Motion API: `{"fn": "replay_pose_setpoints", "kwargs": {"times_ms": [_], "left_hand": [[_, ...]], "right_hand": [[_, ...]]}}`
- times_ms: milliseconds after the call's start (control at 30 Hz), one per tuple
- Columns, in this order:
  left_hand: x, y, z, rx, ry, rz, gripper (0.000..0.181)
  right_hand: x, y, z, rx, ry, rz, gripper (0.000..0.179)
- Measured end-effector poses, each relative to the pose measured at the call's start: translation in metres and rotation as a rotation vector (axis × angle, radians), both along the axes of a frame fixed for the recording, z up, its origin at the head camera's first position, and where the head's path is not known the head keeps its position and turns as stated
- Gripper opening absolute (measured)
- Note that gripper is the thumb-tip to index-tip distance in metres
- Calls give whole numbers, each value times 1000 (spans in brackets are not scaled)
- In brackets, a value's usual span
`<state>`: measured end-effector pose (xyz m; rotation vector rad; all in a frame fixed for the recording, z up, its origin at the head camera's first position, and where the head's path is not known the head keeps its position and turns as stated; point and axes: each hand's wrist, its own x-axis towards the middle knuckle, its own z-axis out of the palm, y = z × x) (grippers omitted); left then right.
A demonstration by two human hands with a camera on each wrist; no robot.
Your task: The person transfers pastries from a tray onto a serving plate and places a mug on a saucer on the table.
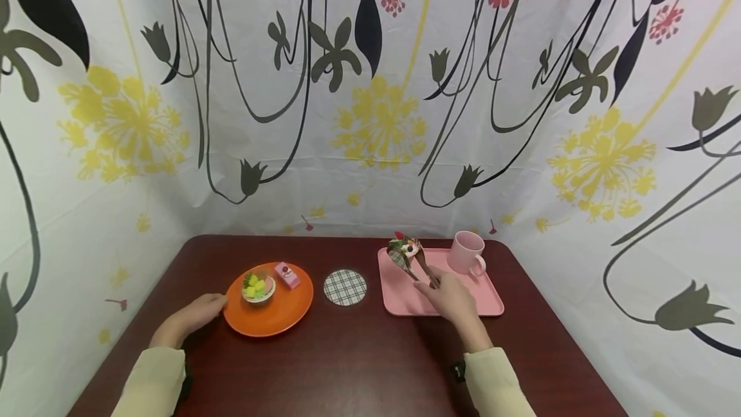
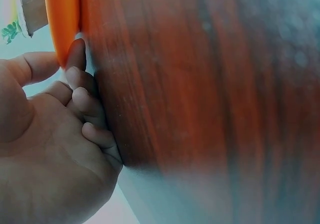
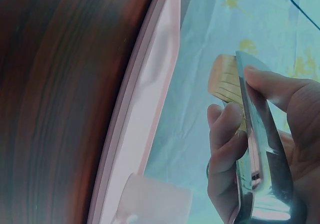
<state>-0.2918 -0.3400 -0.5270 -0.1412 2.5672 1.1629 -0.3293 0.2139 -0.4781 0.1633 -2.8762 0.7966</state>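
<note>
My left hand (image 1: 193, 317) pinches the left rim of an orange plate (image 1: 272, 324), thumb on top and fingers beneath in the left wrist view. On that plate are a small bowl of toy fruit (image 1: 258, 288) and a pink toy cake slice (image 1: 287, 275). My right hand (image 1: 454, 298) holds metal tongs (image 3: 257, 134), its thumb pressing one arm. Between the tong tips is a small toy cake (image 1: 408, 248) with a cream top and red and green bits; its ridged tan side (image 3: 227, 81) shows in the right wrist view, raised above the pink tray (image 1: 399, 301).
A pink mug (image 1: 466, 253) stands at the tray's back right corner. Between plate and tray lies a round checked coaster (image 1: 345, 287). The dark wooden table (image 1: 347, 365) ends at a flowered curtain (image 1: 370, 198) behind and at both sides.
</note>
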Motion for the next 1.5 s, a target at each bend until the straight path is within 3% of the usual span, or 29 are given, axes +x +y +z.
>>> {"fn": "replay_pose_setpoints", "kwargs": {"times_ms": [267, 733, 1233, 1500], "left_hand": [[0, 2, -1, -1, -5, 5, 29], [-4, 3, 0, -9, -8, -2, 27], [5, 1, -3, 3, -10, -8, 29], [4, 2, 4, 8, -2, 8, 26]], "right_hand": [[5, -18, -2, -56, 17, 39, 51], [15, -54, -6, -57, 7, 79, 54], [27, -93, -20, -109, -12, 195, 54], [34, -113, -19, -80, -6, 228, 62]]}}
